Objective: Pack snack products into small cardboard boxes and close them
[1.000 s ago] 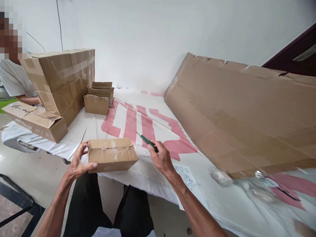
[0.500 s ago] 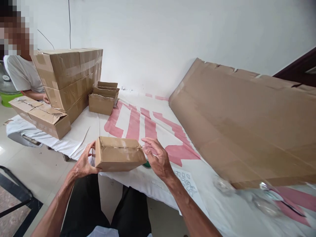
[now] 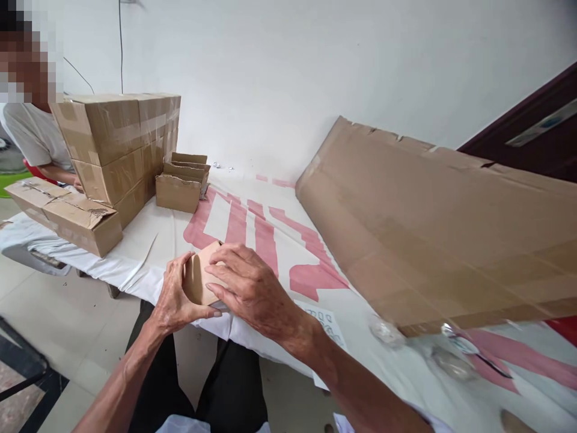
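A small cardboard box [image 3: 198,278] is turned end-on at the table's near edge. My left hand [image 3: 174,294] is closed around its left side, thumb along the bottom edge. Over the box's right part lies my right hand [image 3: 247,285], its bent fingers and thumb touching the pale end face. That hand hides much of the box's right and far sides.
Taped cartons [image 3: 115,129] are stacked at the back left, with a long carton [image 3: 67,213] before them. Open small boxes [image 3: 178,192] stand beside the stack. A large cardboard sheet [image 3: 428,228] leans at right. Another person's sleeve [image 3: 27,132] shows far left.
The box has been turned so that an end faces up toward me. My right hand has moved left from beside the box onto it. The view has shifted slightly right.
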The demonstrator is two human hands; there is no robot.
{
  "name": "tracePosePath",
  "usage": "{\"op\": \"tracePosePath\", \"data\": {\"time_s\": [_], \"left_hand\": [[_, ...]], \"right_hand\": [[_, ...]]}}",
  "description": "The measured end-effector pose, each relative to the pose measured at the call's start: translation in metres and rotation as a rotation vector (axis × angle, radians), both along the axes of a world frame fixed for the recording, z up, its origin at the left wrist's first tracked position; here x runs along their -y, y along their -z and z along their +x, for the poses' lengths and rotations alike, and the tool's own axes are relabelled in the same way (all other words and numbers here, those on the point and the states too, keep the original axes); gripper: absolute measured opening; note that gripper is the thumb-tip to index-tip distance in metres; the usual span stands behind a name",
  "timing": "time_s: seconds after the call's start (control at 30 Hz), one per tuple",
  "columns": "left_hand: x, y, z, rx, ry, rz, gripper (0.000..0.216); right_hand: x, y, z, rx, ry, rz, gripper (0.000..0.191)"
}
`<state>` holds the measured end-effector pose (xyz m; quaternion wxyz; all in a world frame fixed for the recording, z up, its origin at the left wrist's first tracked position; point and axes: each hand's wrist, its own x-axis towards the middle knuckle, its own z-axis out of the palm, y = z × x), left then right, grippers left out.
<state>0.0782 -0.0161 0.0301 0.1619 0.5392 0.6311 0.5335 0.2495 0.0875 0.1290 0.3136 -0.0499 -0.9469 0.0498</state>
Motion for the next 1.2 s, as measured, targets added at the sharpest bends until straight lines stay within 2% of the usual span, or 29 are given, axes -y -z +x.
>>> {"op": "tracePosePath", "data": {"time_s": [0.13, 0.3, 0.47, 0.6, 0.77, 0.9, 1.03, 1.2], "left_hand": [[-0.002, 0.001, 0.005, 0.000, 0.012, 0.030, 0.126], [0.003, -0.003, 0.004, -0.031, 0.028, -0.017, 0.123], [0.011, -0.002, -0.016, -0.099, 0.054, -0.074, 0.113], [0.019, 0.008, -0.039, -0.089, 0.083, -0.160, 0.125], [0.030, 0.024, -0.056, 0.042, 0.095, -0.196, 0.137], [0.035, 0.029, -0.063, 0.066, 0.068, -0.189, 0.137], [0.034, 0.025, -0.076, 0.057, 0.066, -0.208, 0.122], [0.038, 0.021, -0.113, 0.247, 0.071, -0.182, 0.122]], "right_hand": [[-0.007, 0.006, -0.004, 0.028, 0.002, -0.056, 0.020], [-0.020, 0.013, 0.005, -0.130, 0.016, -0.170, 0.020], [-0.036, 0.030, 0.026, -0.229, 0.154, -0.320, 0.021], [-0.050, 0.066, 0.042, -0.219, 0.305, -0.518, 0.029], [-0.057, 0.131, 0.052, -0.257, 0.481, -0.872, 0.061], [-0.051, 0.164, 0.048, -0.237, 0.450, -1.156, 0.078], [-0.038, 0.163, 0.042, -0.305, 0.344, -1.264, 0.079], [-0.026, 0.140, 0.044, -0.352, 0.287, -1.189, 0.060]]}}
